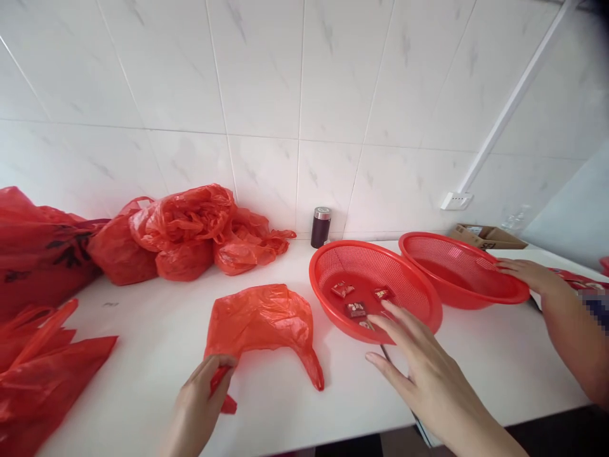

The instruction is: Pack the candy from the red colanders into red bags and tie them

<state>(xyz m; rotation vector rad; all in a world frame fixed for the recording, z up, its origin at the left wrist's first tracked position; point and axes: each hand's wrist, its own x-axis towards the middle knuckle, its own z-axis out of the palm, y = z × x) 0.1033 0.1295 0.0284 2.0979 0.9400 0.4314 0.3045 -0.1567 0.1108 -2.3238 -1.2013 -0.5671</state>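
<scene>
Head view: a red bag (264, 317) lies on the table (152, 362), left of the near basket (316, 295); a strip of tabletop separates them, and a broader one lies between it and the piled bags (181, 222). The left hand (202, 387) pinches one handle; the right hand (419, 362), fingers spread and gripping nothing, reaches over the basket's near rim, contact unclear. Both handles point toward the table's near edge; the bag's body spreads left to right, its long axis roughly parallel to the wall (261, 95). Packets (354, 309) lie inside the basket. Another person's hand (518, 273) is at the far basket's (476, 297) rim. A flask (321, 227) stands upright by the tiled wall.
</scene>
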